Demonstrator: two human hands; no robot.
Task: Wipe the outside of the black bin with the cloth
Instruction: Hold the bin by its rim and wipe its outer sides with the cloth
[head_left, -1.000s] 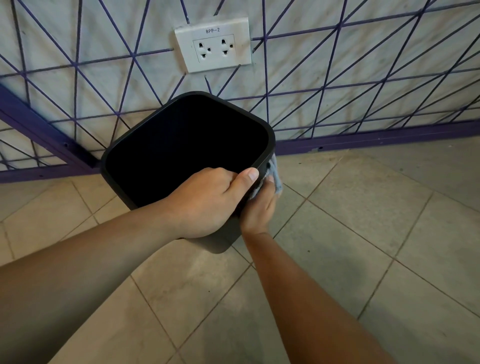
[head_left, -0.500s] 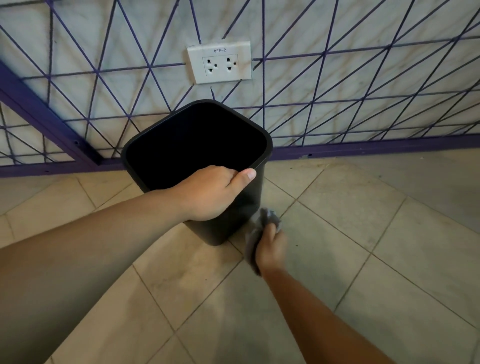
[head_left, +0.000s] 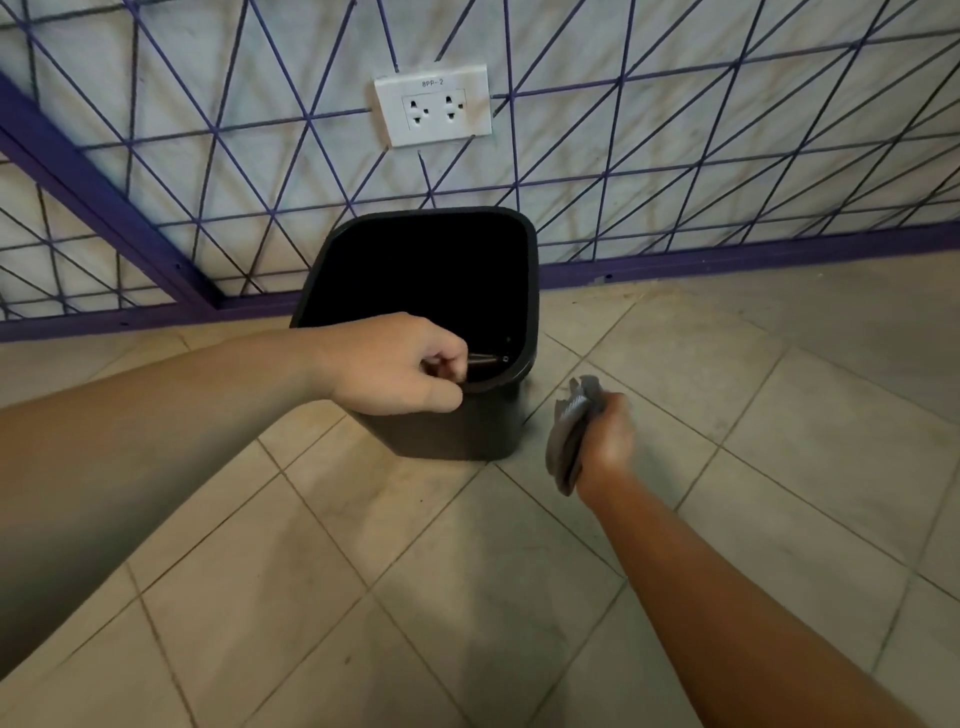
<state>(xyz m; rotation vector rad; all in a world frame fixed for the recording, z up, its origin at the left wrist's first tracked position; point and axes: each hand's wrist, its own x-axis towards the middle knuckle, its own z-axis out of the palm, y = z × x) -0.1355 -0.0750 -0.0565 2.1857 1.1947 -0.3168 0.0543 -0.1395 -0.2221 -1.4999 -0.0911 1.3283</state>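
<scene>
two big surfaces fill the view: a tiled floor and, behind the black bin, a pale wall crossed by a purple grid of lines, with a purple skirting strip at its foot. the bin stands upright on the floor just in front of that strip, its open mouth facing up and its inside too dark to read. above the bin on the wall sits a white double socket with a small label.

the left hand comes in from the bin's left and sits at its near rim, fingers curled over the edge and gripping it, most likely to hold the light bin steady against the push of wiping. a thin dark rod or handle part shows just beyond the knuckles inside the rim; what it is cannot be told.

the right hand is to the bin's right, apart from its wall, fingers clenched round the bunched grey cloth, which hangs below the fist. the cloth is off the bin now, perhaps between strokes.

the bin's far and left outer walls are hidden, so how much has been wiped is unclear. both forearms are cut off by the frame edge.
</scene>
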